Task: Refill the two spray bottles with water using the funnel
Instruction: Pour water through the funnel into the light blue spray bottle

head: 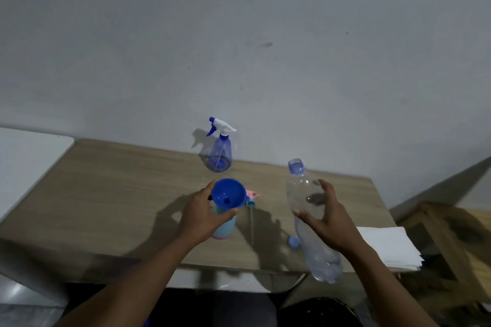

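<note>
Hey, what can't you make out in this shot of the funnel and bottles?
Head view:
Water level in the clear bottle: blurred, its middle behind the right hand.
The pastel spray bottle: neck and fill covered by the funnel and left hand.
The pink spray head: mostly behind the funnel.

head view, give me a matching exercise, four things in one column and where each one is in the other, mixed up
1 funnel
2 blue spray bottle
3 clear water bottle
4 blue cap

A gripped by the right hand, uncapped
B lying loose on the table
C standing by the wall, sprayer on
D sitting in the pastel bottle that the left hand holds

Pairs: 1-D, 2-C, 3-A, 4-B
</note>
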Tool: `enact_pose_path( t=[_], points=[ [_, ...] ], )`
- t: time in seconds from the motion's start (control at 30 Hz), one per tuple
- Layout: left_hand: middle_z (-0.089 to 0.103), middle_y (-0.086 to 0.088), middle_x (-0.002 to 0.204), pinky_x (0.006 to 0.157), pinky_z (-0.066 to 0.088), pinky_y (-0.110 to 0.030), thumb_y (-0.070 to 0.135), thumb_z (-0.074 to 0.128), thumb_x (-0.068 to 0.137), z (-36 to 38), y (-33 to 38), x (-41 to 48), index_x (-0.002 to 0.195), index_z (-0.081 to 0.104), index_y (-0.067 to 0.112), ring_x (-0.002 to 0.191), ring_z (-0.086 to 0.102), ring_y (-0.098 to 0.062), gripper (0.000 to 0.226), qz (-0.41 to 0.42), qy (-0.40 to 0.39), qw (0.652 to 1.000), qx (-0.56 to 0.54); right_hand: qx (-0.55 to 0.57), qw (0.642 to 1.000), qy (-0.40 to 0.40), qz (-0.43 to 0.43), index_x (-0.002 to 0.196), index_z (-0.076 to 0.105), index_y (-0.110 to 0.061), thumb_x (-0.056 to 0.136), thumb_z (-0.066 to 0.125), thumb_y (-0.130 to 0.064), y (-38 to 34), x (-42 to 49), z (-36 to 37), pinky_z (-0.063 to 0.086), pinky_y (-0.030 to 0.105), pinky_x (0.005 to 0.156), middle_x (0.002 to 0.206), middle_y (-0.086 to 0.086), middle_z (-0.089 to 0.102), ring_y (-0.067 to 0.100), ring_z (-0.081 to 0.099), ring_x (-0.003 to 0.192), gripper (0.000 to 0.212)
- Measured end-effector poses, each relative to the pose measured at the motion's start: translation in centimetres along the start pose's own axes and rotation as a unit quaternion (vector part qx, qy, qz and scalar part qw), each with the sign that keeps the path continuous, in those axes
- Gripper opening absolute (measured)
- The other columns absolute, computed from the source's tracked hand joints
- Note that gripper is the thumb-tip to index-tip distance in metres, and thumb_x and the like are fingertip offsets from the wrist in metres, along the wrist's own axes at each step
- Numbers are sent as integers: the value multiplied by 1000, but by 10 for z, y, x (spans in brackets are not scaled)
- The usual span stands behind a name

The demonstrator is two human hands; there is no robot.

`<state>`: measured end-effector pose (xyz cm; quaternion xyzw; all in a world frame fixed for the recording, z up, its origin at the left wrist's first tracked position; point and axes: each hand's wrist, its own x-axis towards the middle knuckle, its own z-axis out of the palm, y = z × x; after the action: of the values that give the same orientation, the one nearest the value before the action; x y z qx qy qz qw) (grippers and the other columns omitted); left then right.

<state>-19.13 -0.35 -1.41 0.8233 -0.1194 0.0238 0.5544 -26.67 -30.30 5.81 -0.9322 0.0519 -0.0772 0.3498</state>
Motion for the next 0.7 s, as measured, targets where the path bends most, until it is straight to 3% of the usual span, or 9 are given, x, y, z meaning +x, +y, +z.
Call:
enact_pose_path(
  t=[0.17, 0.3, 0.53, 0.7],
  points=[
    [68, 19, 102, 80, 52, -26, 38, 89, 65, 1, -1, 0, 116, 61, 34, 95, 61, 3, 59, -5, -4, 1000, 10, 59, 990, 115, 50, 143, 26, -27, 75, 83, -41, 23, 0, 1, 52, 37, 88, 123, 4, 60, 19, 60, 107, 89],
    [70, 17, 101, 76, 48, -21, 36, 90, 65, 2, 0, 0, 114, 62, 33, 94, 62, 1, 56, 2, -6, 1000, 7, 84, 976, 189, 60, 141, 31, -25, 76, 84, -34, 29, 3, 5, 54, 42, 91, 125, -2, 54, 19, 57, 110, 84],
    [69, 19, 101, 76, 48, -19, 34, 90, 65, 3, 2, 0, 115, 62, 34, 96, 62, 0, 57, 4, -7, 1000, 12, 136, 959, 232, 92, 144, 31, -21, 76, 86, -25, 39, 9, 12, 53, 49, 96, 128, -4, 52, 18, 56, 116, 88],
    [68, 26, 96, 71, 42, -2, 29, 91, 66, 2, 5, -1, 109, 60, 44, 95, 61, 5, 55, -1, -7, 1000, 9, 153, 950, 249, 112, 146, 31, -17, 76, 85, -25, 40, 14, 10, 52, 50, 98, 129, 2, 55, 21, 57, 115, 89]
  ],
)
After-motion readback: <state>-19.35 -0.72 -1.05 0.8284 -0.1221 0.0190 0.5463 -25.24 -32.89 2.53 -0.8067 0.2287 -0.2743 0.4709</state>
